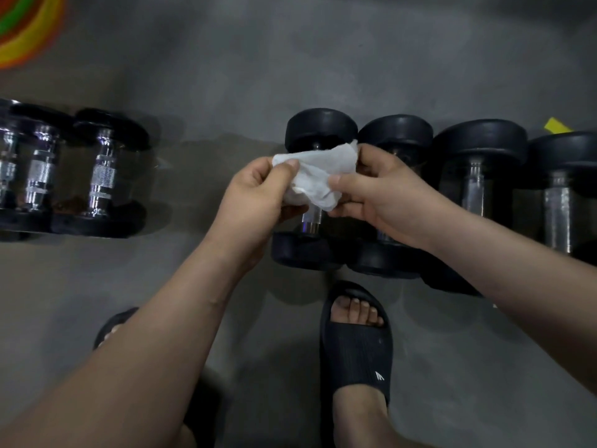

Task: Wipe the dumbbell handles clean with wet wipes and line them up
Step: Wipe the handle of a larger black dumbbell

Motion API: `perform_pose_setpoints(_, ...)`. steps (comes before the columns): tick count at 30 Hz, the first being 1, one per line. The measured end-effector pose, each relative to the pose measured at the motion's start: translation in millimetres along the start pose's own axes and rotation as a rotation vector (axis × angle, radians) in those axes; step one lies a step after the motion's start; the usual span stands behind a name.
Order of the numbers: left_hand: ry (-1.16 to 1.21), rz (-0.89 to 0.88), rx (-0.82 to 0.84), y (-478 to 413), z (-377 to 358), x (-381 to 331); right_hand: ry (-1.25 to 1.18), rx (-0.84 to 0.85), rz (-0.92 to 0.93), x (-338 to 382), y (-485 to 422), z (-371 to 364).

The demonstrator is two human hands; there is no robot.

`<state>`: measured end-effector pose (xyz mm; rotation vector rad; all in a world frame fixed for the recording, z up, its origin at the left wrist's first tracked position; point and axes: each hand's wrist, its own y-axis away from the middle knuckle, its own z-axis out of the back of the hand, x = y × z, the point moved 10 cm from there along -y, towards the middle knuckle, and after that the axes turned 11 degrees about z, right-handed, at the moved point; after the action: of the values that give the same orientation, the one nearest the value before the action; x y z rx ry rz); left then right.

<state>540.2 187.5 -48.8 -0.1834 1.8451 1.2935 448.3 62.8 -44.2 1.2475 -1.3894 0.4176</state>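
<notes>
White wipe masks handle, rightmost dumbbell cropped

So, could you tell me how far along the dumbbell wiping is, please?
Probably midway. The left group's chrome handles gleam, which suggests they are wiped, and both groups lie side by side. In hand: left hand and right hand pinch the wet wipe over the right row's first dumbbell. Its three neighbours apparently remain.

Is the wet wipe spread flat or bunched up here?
Partly spread, creased: left hand and right hand pinch opposite edges of the wipe, stretching it above a dumbbell.
</notes>
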Motion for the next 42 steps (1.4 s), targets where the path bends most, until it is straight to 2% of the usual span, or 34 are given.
perform_pose_setpoints(4, -0.082, -0.008, 0.124, 2, -11, 6, 0.083, -0.050, -0.014, -4, -1, 8)
perform_pose_setpoints(9, -0.136, -0.036, -0.082, -5, 5, 14, 0.372, -0.173, -0.024, -11, -2, 26)
perform_pose_setpoints(13, -0.304, -0.166, -0.165, -3, 4, 4, 0.564, -0.210, 0.042, -10, -3, 30)
perform_pose_setpoints(17, -0.501, -0.273, -0.254, 2, 4, -5, 0.619, -0.200, 0.068, -8, -2, 26)
perform_pose_setpoints(20, -0.558, -0.282, -0.230, 5, -2, -6, 0.616, -0.180, 0.079, -11, -2, 22)
perform_pose_setpoints(22, -0.527, -0.226, -0.185, 1, -3, 0, 0.604, -0.118, 0.088, -12, -3, 17)
perform_pose_setpoints(25, -0.401, -0.124, -0.127, -4, 0, 10, 0.596, 0.067, 0.111, -5, 0, -2)
perform_pose_setpoints(29, -0.368, -0.117, -0.117, 0, 3, 9, 0.498, 0.287, 0.109, -7, 6, -22)
perform_pose_setpoints(31, -0.298, -0.086, -0.097, -2, 5, 12, 0.478, 0.287, 0.091, -9, 3, -19)
perform_pose_setpoints(34, -0.149, -0.001, -0.063, -8, 8, 19, 0.511, 0.180, 0.096, -9, -1, -7)
perform_pose_setpoints(36, -0.118, 0.042, -0.026, -10, 6, 23, 0.658, 0.110, 0.211, 0, -5, -1)
perform_pose_setpoints(39, -0.134, 0.056, 0.022, -9, 0, 24, 0.856, 0.132, 0.423, 13, -4, -7)
perform_pose_setpoints(42, -0.150, 0.057, 0.015, -9, -3, 22, 0.955, 0.158, 0.481, 15, -1, -14)
